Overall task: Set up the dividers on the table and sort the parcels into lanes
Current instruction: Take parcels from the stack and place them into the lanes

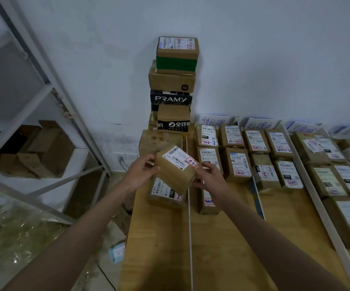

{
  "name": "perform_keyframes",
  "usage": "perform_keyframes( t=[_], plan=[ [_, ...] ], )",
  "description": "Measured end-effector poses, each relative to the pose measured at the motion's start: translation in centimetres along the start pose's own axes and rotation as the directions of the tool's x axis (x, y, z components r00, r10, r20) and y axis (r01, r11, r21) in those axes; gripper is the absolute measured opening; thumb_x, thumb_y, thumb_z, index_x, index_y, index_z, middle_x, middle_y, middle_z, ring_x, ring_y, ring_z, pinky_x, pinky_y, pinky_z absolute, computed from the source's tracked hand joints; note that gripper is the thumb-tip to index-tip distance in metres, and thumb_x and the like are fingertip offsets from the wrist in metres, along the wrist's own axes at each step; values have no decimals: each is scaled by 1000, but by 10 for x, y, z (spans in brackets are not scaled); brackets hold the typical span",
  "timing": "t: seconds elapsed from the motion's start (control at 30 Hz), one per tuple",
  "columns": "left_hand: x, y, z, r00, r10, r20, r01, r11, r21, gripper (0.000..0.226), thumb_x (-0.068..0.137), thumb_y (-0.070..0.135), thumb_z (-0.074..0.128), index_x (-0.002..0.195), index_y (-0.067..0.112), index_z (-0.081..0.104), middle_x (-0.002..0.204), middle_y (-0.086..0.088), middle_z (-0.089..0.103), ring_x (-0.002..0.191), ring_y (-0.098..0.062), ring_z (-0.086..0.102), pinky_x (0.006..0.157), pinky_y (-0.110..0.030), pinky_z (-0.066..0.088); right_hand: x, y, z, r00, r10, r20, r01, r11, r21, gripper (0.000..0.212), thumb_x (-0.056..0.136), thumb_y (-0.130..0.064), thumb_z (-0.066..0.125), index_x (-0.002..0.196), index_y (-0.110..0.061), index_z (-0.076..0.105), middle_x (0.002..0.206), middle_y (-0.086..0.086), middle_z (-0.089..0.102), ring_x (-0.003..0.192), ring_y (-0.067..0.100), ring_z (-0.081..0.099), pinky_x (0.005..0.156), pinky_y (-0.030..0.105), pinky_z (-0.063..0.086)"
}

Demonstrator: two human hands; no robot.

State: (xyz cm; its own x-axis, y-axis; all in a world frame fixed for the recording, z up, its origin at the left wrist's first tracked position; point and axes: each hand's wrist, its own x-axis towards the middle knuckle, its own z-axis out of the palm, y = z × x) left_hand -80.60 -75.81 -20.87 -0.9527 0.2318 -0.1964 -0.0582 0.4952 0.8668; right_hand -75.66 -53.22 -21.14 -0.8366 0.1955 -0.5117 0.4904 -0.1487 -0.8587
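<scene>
Both hands on 1 parcel (175, 168), a small brown box with a white label on top, held tilted in the air just above the wooden table (159, 238). Left hand (141, 172) grips its left side, thumb on the near face. Right hand (208, 175) grips the right edge, fingers curled around it. Neither hand is spread.

Landmark = held parcel.
- Directly under it: another labelled box (165, 194) lying flat on the table.
- Just right of it: white divider strip (189, 227) running toward the camera.
- Behind it, against the wall: tall stack of boxes (174, 85), green-banded box on top, black "PRAMY" box mid-stack.
- Right of it, past the strip: rows of labelled parcels (239, 160) laid flat in lanes, with 2 more dividers between them, 1 blue-edged (257, 198) and 1 white (325, 211).
- Far behind-right: handwritten paper signs (214, 120) along the wall.
- Left of it, off the table: metal shelving (44, 89) holding cardboard.
</scene>
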Motion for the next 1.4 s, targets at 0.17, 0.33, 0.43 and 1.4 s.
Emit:
perform_keyframes(
  t=[0.17,0.33,0.43,1.4],
  plan=[
    [-6,10,6,998,-65,11,66,994,-82,31,95,41,59,123,28,59,109,11,60,98,1,56,73,-15,42,-10,-2,-3,994,-9,110,11,1000,-20,33,96,-23,64,127,-12,60,115,2,70,102,14,70,80,29,60],
    [-5,9,15,999,-39,6,40,992,-120,43,93,44,62,130,22,57,121,4,65,111,-14,61,91,-30,54,-18,-2,-6,985,-25,169,44,993,-112,35,93,-20,68,126,-11,62,118,3,69,108,16,68,85,29,59],
    [-3,13,20,998,-41,38,46,988,-145,33,96,34,60,126,21,56,119,5,66,111,-11,62,81,-20,53,-25,0,-11,985,-54,163,77,988,-135,35,95,-22,65,128,-10,62,119,4,68,108,16,67,83,26,59],
    [-51,69,198,894,378,240,-407,462,788,53,101,47,33,137,15,54,140,-4,54,131,-21,46,115,-38,29,-104,82,-200,864,53,-500,-38,998,40,13,92,-13,68,101,-4,71,92,10,71,87,25,71,80,38,61]
  ],
)
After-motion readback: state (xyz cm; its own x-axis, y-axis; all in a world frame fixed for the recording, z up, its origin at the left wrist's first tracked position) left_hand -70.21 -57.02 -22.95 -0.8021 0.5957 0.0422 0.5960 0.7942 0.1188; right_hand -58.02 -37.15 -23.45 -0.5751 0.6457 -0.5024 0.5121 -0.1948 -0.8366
